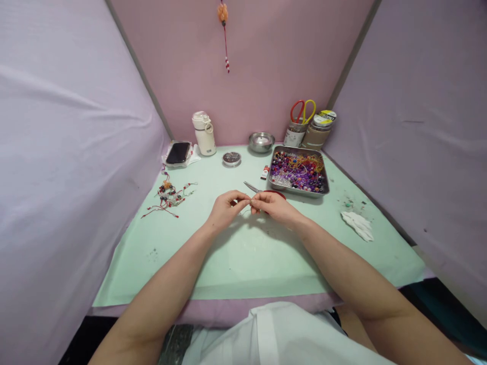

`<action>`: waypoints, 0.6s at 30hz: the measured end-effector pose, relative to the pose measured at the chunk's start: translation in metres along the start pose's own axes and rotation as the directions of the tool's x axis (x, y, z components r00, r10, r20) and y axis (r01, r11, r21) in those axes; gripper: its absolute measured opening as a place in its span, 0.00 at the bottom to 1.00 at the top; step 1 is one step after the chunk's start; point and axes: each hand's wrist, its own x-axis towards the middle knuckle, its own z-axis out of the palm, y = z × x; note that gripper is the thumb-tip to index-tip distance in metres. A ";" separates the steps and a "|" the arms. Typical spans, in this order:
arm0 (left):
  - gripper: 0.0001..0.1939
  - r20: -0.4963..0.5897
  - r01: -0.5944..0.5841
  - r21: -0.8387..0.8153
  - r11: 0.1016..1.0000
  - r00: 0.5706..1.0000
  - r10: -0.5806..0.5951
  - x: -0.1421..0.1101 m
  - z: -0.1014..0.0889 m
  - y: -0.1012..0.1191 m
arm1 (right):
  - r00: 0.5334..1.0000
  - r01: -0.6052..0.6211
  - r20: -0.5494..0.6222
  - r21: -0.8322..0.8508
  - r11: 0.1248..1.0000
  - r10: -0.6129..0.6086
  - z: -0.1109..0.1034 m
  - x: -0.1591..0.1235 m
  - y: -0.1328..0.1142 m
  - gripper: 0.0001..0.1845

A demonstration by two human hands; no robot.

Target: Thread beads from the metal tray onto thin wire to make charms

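Over the middle of the table, the fingertips of my left hand and my right hand meet in a pinch. A thin cord shows just below the fingertips; its ends and anything small on it are hidden by the fingers. Just behind my hands lie scissors, blades pointing left, their red handle partly covered by my right hand. A metal tray full of purple, dark and clear beads and yellow cord stands beyond my right hand. Left of my left hand lies a tangle of beaded strings.
At the back are a phone, white bottle, round container, metal bowl, can with red-and-yellow handles, and jar. A red-and-white item lies beside the tray, a crumpled tissue at right. A beaded pendant hangs behind.
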 end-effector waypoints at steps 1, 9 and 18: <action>0.08 0.003 0.004 -0.007 1.000 1.000 -0.004 0.000 0.000 0.001 | 1.000 0.003 0.006 0.005 1.000 -0.003 0.000 0.000 0.000 0.15; 0.08 -0.038 0.092 -0.068 0.993 0.995 -0.094 0.000 0.000 0.005 | 0.982 0.080 -0.166 -0.042 0.996 -0.086 0.000 0.001 -0.001 0.12; 0.09 0.103 0.211 -0.156 0.965 0.975 -0.197 0.000 -0.003 0.008 | 0.955 0.174 -0.209 -0.183 0.967 -0.212 0.005 0.000 0.000 0.09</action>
